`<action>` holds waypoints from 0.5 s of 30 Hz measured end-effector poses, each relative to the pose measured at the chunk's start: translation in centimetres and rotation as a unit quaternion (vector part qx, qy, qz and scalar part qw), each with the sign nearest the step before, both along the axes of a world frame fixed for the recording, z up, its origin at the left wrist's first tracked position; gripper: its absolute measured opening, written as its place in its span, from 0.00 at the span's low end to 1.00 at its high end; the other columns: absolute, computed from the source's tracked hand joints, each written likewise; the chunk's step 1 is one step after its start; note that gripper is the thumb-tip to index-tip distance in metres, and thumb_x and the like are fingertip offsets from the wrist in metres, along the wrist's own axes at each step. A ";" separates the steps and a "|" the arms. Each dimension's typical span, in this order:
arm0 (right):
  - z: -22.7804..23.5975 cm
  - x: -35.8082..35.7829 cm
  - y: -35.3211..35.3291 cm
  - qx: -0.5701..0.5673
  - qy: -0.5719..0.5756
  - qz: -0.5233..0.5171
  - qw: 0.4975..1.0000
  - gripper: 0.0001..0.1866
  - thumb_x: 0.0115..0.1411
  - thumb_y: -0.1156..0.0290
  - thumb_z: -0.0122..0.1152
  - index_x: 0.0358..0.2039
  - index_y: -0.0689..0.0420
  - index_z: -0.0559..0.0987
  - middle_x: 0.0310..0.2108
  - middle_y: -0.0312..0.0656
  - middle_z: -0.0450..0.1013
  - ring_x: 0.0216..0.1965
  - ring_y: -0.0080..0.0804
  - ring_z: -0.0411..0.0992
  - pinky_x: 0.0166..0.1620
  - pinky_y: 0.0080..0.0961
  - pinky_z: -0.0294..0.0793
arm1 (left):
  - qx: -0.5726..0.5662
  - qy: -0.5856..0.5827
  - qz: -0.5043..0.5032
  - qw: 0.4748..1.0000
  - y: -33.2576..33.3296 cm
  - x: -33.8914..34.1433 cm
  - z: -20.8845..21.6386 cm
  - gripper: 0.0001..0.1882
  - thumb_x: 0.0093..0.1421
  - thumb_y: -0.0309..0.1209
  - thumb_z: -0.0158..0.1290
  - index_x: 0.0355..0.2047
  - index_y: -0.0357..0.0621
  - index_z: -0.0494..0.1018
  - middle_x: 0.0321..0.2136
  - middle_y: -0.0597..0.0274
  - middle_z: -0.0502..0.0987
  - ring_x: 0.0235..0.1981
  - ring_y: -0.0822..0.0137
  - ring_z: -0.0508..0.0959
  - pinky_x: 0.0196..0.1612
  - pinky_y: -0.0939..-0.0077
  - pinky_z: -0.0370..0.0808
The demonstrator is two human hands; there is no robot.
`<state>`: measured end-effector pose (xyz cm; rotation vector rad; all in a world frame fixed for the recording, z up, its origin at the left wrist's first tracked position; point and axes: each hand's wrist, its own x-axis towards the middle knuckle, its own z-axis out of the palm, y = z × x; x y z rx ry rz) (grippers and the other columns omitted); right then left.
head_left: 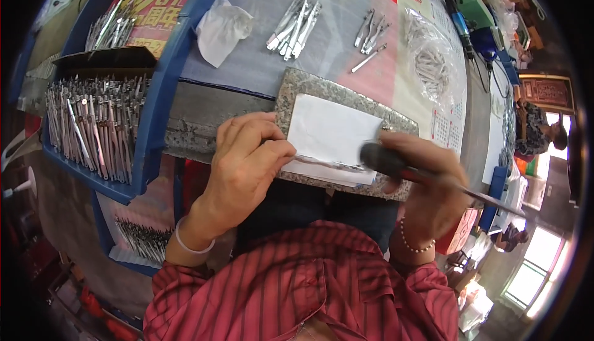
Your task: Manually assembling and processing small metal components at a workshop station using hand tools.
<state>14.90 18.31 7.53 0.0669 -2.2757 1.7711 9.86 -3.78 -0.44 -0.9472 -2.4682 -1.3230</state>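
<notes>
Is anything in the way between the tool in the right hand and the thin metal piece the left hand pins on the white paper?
Nothing visible. The dark-handled tool meets the metal piece on the white paper directly; left hand holds its other end, right hand grips the tool.

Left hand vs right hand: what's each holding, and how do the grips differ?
The left hand pinches a thin silver metal piece flat on the white sheet; the right hand wraps a dark-handled tool.
The left hand rests on the stone slab; the right hand sits at its right edge, motion-blurred.
Both wrists wear bracelets.
</notes>
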 end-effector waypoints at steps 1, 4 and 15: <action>0.9 0.7 0.5 -0.048 0.023 0.018 0.998 0.24 0.67 0.57 0.40 0.39 0.65 0.79 0.38 0.60 0.75 0.29 0.37 0.76 0.28 0.21 0.76 | 0.001 0.006 0.003 1.000 0.1 0.0 0.0 0.10 0.46 0.21 0.59 0.30 0.41 0.75 0.32 0.58 0.73 0.44 0.51 0.74 0.47 0.62 0.68; -0.6 1.5 0.4 0.103 -0.068 0.044 0.991 0.18 0.62 0.58 0.55 0.37 0.62 0.78 0.38 0.51 0.76 0.30 0.37 0.77 0.30 0.23 0.75 | -0.018 0.004 0.007 1.000 0.1 0.2 0.3 0.09 0.47 0.21 0.59 0.30 0.41 0.75 0.31 0.58 0.73 0.43 0.51 0.74 0.47 0.62 0.67; -0.9 5.3 4.1 0.027 -0.098 0.029 0.994 0.29 0.69 0.54 0.38 0.36 0.69 0.77 0.34 0.49 0.77 0.35 0.33 0.76 0.39 0.24 0.74 | -0.063 0.024 0.014 0.998 0.6 0.4 0.9 0.07 0.48 0.22 0.59 0.29 0.41 0.75 0.31 0.58 0.73 0.44 0.52 0.74 0.48 0.62 0.66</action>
